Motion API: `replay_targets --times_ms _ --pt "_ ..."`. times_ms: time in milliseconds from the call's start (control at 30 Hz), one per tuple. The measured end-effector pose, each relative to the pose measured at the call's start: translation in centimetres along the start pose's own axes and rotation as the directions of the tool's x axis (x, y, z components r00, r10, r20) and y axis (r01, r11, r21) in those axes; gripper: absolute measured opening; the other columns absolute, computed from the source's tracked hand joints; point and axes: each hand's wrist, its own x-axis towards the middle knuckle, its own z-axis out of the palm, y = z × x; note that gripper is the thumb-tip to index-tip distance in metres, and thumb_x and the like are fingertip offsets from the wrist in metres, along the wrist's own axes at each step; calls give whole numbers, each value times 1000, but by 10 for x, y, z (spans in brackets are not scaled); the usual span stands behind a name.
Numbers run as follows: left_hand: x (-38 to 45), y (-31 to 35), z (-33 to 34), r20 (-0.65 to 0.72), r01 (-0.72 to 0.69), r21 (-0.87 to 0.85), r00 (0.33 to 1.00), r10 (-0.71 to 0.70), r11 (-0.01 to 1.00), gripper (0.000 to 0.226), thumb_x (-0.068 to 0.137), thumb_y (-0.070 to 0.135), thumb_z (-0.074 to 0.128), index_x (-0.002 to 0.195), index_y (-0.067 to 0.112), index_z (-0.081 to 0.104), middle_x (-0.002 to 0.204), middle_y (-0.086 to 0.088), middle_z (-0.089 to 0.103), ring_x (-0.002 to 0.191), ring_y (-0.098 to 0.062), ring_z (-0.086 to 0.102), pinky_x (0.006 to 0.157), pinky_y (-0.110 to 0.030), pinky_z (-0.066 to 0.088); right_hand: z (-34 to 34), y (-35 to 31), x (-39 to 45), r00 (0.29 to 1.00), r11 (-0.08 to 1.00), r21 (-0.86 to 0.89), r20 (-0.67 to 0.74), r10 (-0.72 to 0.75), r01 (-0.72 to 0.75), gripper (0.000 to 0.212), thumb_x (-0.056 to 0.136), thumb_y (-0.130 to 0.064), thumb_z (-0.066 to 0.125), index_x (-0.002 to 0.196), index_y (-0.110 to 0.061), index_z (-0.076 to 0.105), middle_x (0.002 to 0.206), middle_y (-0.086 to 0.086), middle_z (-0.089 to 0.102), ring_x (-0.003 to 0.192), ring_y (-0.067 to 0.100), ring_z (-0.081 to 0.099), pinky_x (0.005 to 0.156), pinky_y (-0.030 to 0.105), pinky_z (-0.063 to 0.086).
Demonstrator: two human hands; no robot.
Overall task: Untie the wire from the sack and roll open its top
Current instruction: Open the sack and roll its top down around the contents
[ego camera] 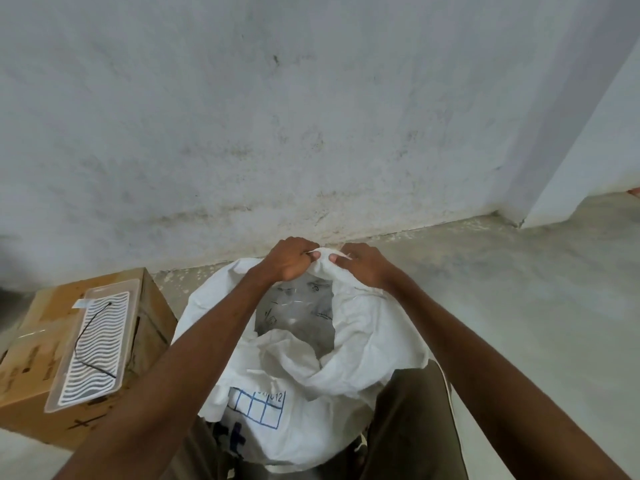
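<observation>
I see the white sack [311,362] standing on the floor between the legs, mouth open. Left hand [289,259] and right hand [363,268] both pinch its far rim. The black wire [90,337] lies off, in a clear tray [133,306] on a cardboard box [34,358].

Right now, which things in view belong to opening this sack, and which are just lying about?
Part of the job:
- white sack, its mouth already open
- left hand and right hand, both gripping the far rim
- black wire, already off, lying on the tray

Just lying about:
- clear plastic tray
- cardboard box under the tray
</observation>
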Motion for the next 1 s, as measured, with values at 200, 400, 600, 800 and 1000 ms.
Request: replay_targets --times_ms 200,400,600,800,1000 --pt "5 12 -2 80 36 -198 997 -21 980 26 103 27 46 88 28 67 102 2 69 103 -28 64 81 -35 42 1 10 1 988 984 -180 -156 -16 -12 28 103 -24 52 103 0 66 108 19 66 99 35 62 80 34 43" --pt "2 24 -6 103 -76 -234 989 103 969 24 105 29 43 90 22 60 92 1 66 86 -19 58 81 -34 43 -25 1 -5 997 981 191 -49 55 -45 43 103 -28 51 65 -10 60 67 0 59 65 12 51 66 30 38" --pt "10 31 -3 15 111 -107 994 -110 988 43 94 15 48 52 22 43 58 6 48 64 -21 47 65 -33 33 -12 8 -11 991 985 -109 -43 127 -131 46 97 -57 49 73 -18 50 85 2 56 82 18 52 81 35 42" --pt "12 32 -2 58 41 -223 998 -29 974 24 95 46 52 81 32 65 92 7 67 90 -17 61 81 -36 44 -17 22 -14 984 988 -92 -143 109 -123 35 103 -27 50 72 -11 48 85 10 54 82 24 53 70 29 38" --pt "7 54 -10 61 -210 -146 973 221 967 8 100 27 55 99 32 61 95 8 64 88 -15 59 79 -34 45 -33 13 -17 986 948 319 -165 35 20 42 102 -27 51 64 -10 57 67 7 56 65 15 49 63 31 37"
